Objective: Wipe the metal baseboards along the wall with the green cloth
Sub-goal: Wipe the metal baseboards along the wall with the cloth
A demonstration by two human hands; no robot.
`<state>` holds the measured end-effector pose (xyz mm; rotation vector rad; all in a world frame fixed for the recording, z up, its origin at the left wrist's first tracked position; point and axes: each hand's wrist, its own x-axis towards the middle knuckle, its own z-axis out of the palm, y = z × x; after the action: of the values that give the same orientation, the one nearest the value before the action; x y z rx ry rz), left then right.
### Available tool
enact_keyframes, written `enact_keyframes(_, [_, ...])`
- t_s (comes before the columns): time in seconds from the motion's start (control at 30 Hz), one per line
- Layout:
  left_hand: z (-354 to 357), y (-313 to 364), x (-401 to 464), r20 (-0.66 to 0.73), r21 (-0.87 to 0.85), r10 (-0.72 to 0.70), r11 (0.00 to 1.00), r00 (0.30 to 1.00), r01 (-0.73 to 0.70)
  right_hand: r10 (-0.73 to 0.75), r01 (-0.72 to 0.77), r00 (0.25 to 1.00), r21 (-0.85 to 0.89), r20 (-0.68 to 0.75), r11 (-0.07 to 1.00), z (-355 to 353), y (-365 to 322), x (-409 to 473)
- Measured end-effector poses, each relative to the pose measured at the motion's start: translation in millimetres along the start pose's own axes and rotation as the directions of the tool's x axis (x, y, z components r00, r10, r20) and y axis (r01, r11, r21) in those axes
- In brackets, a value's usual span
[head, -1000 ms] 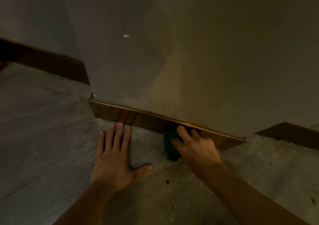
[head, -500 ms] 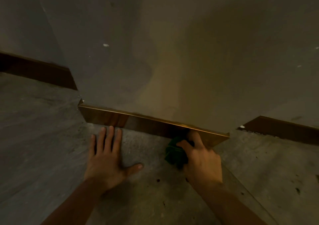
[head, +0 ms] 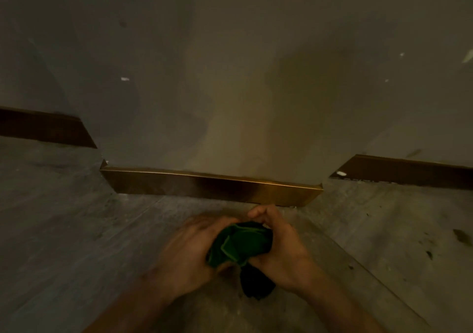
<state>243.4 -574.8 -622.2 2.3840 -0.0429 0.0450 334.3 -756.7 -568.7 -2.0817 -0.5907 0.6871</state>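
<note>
Both hands, left and right, clamped on bunched green cloth near brass baseboard, probably refolding for a clean face.

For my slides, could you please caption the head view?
Both hands, left hand and right hand, bunch the green cloth above the floor, short of the brass-toned baseboard.

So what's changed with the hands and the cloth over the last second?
The right hand pulled the green cloth off the baseboard and back toward the body. The left hand lifted off the floor and took hold of the cloth too. The baseboard stayed in place against the wall.
</note>
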Motion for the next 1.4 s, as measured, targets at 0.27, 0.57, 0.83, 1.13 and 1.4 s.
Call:
enact_keyframes(0.27, [-0.9,30.6,23.8,0.017,0.303,0.12,0.945,0.993,-0.119,-0.203,0.132,0.979,-0.738,-0.006,0.661,-27.6,20.9,-22.0])
enact_keyframes(0.57, [18.6,62.7,57.7,0.17,0.441,0.219,0.855,0.961,-0.272,-0.179,-0.043,0.971,-0.851,-0.159,0.523,-45.9,28.9,-53.6])
enact_keyframes(0.83, [9.2,114.8,88.2,0.112,0.387,0.326,0.856,0.939,-0.343,-0.171,-0.079,0.973,-0.916,-0.158,0.394,-106.2,-4.7,-73.4])
enact_keyframes(1.13, [-29.4,165.5,128.3,-0.043,0.362,0.418,0.853,0.908,-0.375,-0.21,0.011,0.978,-0.997,-0.005,0.078,-180.1,-69.0,-61.2])
enact_keyframes(1.4, [-49.0,171.2,151.5,-0.107,0.428,0.361,0.858,0.926,-0.285,-0.314,0.253,0.918,-0.967,0.244,-0.01,-220.0,-85.3,-14.2])
